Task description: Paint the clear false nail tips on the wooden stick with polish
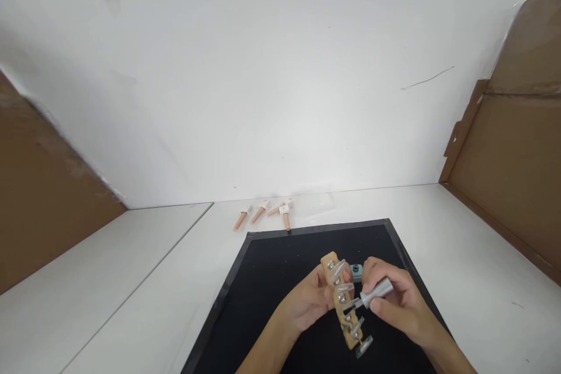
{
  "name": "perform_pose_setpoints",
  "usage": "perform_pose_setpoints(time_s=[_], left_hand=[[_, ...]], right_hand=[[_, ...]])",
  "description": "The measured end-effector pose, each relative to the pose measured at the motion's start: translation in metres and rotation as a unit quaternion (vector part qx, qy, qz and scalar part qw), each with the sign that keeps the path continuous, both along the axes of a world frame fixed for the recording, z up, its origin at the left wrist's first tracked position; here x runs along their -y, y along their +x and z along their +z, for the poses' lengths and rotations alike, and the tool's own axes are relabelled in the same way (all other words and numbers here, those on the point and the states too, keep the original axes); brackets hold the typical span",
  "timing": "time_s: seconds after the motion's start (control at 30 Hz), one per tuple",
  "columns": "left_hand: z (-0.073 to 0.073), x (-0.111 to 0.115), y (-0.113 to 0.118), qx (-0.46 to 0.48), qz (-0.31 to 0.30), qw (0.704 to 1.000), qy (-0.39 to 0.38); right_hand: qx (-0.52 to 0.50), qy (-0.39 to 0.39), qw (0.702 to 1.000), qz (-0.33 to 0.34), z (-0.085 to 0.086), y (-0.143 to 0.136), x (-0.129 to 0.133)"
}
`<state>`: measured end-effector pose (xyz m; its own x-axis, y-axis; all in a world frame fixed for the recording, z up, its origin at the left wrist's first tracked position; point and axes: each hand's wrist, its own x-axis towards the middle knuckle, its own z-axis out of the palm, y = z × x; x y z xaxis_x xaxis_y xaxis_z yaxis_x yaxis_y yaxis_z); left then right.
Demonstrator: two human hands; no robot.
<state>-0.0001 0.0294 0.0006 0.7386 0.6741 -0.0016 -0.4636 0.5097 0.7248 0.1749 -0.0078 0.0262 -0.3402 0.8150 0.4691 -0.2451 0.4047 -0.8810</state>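
Observation:
My left hand (309, 304) is closed around a tan, bar-shaped nail stand (329, 258), which is tilted above the black mat. Several clear false nail tips (343, 288) stick out from metal knobs along the stand. Between the fingers of my right hand (397, 301) is the silver-grey cap of a nail polish brush (377, 293). Its dark bristles point left and are at one of the lower nail tips; whether they touch is unclear. Partly hidden between both hands sits a small teal object with a dark round opening (356, 272).
The black mat (280, 269) lies on a white table (166, 292). Behind its far edge are several small bottles with white square ends and peach stems (260, 211). A white wall (280, 70) rises at the back. Brown cardboard panels (512, 152) stand on both sides.

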Motion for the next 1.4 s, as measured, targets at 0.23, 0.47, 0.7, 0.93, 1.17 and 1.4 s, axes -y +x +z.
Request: perform_pose_setpoints(time_s=[0.23,0.47,0.7,0.93,1.17,1.4], left_hand=[[-0.004,0.000,0.000,0.025,-0.006,1.000,0.011],[-0.009,0.000,-0.003,0.032,-0.010,0.999,0.022],[-0.006,-0.001,-0.001,0.013,-0.010,1.000,-0.001],[-0.011,-0.001,-0.002,0.015,-0.009,1.000,-0.007],[-0.014,0.000,-0.003,0.043,-0.013,0.999,-0.002],[-0.012,-0.001,-0.004,0.034,-0.016,0.999,0.010]], right_hand=[[-0.012,-0.031,0.999,-0.021,-0.006,0.003,-0.001],[-0.044,-0.023,0.998,-0.047,-0.011,0.006,-0.003],[-0.017,0.013,1.000,-0.016,-0.001,0.001,0.000],[-0.005,0.005,1.000,-0.021,-0.001,0.002,0.000],[-0.013,-0.011,0.999,-0.045,-0.007,0.004,-0.001],[-0.037,-0.023,0.997,-0.071,-0.008,0.005,-0.001]])
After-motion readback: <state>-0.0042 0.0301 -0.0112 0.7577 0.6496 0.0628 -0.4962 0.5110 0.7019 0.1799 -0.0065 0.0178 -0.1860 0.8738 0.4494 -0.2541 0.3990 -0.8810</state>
